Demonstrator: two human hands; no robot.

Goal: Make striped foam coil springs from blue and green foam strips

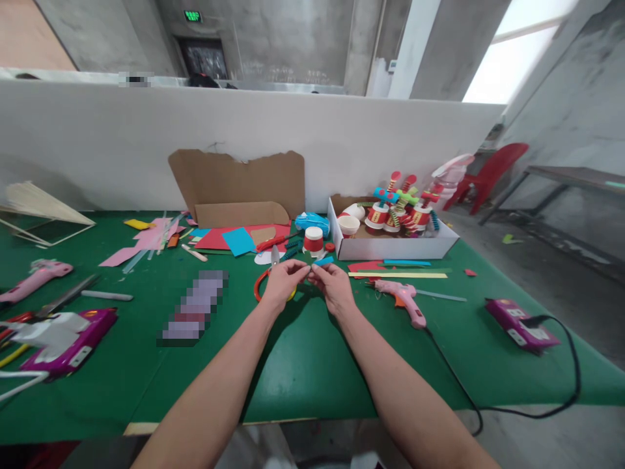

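Observation:
Over the green table, my left hand point(286, 282) and my right hand point(334, 286) meet fingertip to fingertip. A small blue paper strip point(324, 261) is pinched in my right hand. The fingers of my left hand are also closed in a pinch against it, but what lies between them is too small to make out. Scissors point(258, 285) with orange and yellow handles lie partly hidden beneath my left hand. Just beyond the hands stands a red and white paper cup point(313, 241), upside down, beside a small red bottle cap point(331, 247).
To the right lies a pink glue gun point(398, 293), its cord running off the front edge. A white box point(395, 249) holds several decorated cups. Purple power strips point(520, 324) sit at both sides. Colored paper point(239, 241) and a cardboard piece point(239, 182) are at the back.

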